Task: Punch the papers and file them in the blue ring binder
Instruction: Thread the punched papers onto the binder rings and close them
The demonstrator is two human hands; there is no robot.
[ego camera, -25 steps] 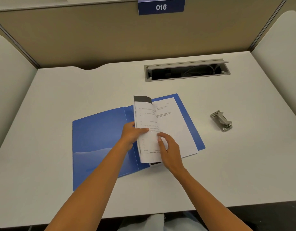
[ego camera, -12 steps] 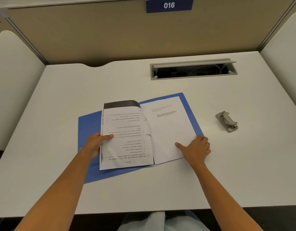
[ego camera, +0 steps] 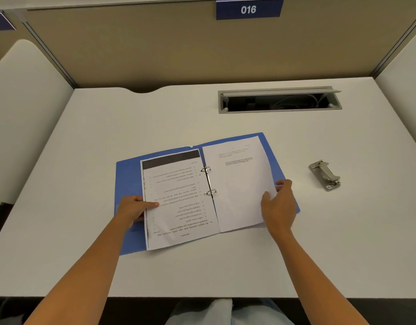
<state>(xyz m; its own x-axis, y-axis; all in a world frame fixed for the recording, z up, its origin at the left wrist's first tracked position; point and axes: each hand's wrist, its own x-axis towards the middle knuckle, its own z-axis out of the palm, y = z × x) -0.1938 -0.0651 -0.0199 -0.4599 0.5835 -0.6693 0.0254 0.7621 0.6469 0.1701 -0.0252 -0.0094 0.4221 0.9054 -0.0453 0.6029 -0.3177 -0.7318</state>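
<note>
You see a blue ring binder [ego camera: 128, 181] on the white desk [ego camera: 108, 127], its rings [ego camera: 209, 181] silver. The left paper [ego camera: 181, 205] is white with black print lines and a black band along its 12 o'clock edge; the right paper [ego camera: 239, 188] is white, sparsely printed. At 3 o'clock, the punch [ego camera: 325, 175] is grey. The sign [ego camera: 249, 9] is navy with white "016".

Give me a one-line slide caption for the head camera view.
Both hands, left hand and right hand, hold pages open on the rings of a blue binder; hole punch alongside.
</note>
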